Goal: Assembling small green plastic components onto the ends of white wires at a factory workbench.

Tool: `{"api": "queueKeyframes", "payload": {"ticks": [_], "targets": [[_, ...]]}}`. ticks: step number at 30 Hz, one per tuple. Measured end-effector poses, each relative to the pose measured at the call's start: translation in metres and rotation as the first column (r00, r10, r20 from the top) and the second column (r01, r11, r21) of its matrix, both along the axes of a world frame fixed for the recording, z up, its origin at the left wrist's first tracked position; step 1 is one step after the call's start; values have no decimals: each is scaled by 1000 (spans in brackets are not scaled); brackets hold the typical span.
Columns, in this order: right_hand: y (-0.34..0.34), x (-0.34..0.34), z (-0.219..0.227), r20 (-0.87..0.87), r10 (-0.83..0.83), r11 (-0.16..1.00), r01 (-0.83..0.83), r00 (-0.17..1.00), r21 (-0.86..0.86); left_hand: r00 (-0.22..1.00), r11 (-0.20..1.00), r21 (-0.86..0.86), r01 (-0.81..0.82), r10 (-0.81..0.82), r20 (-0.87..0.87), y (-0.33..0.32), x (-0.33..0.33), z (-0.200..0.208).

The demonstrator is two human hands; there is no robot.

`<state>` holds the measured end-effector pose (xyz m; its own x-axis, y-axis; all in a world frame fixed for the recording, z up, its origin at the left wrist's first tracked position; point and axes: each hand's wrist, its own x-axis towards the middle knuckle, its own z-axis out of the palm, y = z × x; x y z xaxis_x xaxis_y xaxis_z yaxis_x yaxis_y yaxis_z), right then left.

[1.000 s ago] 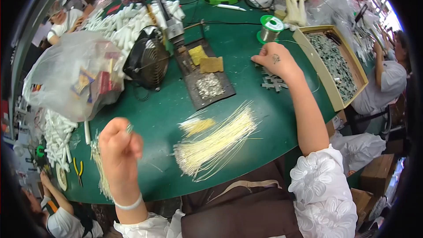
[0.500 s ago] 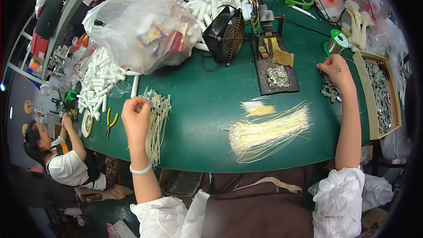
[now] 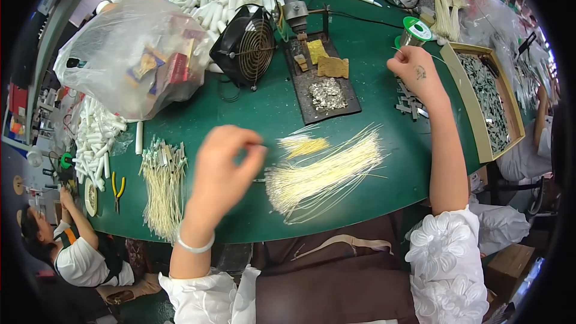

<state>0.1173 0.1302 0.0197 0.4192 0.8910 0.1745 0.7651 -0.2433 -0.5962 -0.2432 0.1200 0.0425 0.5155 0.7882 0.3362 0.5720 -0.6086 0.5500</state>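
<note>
My left hand [image 3: 225,171], slightly blurred, is above the table just left of a bundle of thin cream wires [image 3: 327,174]. Its fingers are curled, with thumb and forefinger apart and nothing visible between them. Beside the solder spool [image 3: 415,31], my right hand [image 3: 420,73] is closed in a pinch on thin solder wire; the fingertips are partly hidden. Small grey metal-like strips [image 3: 409,103] lie beneath that hand. Left of my left hand rests a second wire bundle [image 3: 163,189] with small flat pieces on its far ends. Short white and yellow wires [image 3: 303,144] lie beyond the cream bundle.
A soldering stand [image 3: 324,78] with metal scraps on its base stands mid-table, beside a black fan [image 3: 246,45]. A filled plastic bag [image 3: 135,60], white tubes [image 3: 96,135] and yellow-handled pliers [image 3: 118,192] are left. A box of small strips [image 3: 489,102] is right. Other people sit nearby.
My left hand has left the wire bundle with the flat pieces and moved right, towards the cream wires. My right hand stays pinched by the spool. The whole view has shifted.
</note>
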Motion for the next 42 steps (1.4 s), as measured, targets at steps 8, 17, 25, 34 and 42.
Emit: {"api": "queueKeyframes", "payload": {"ticks": [8, 17, 25, 34, 42], "targets": [[-11, -41, 11, -477, 375, 923, -370, 795, 110, 948, 949, -118, 294, -305, -94, 7, 57, -26], [-16, -59, 11, -427, 557, 816, -566, 713, 119, 921, 924, -140, 356, -372, -114, 12, 74, -31], [-18, -61, 15, -515, 494, 843, -531, 700, 87, 909, 940, -28, 341, -337, -245, 6, 79, -35], [-18, -64, 12, -518, 509, 833, -545, 687, 95, 921, 943, 84, 323, -293, -255, 1, 78, -37], [-21, -66, 15, -519, 513, 828, -554, 683, 90, 915, 941, 83, 327, -293, -279, 1, 78, -37]]}}
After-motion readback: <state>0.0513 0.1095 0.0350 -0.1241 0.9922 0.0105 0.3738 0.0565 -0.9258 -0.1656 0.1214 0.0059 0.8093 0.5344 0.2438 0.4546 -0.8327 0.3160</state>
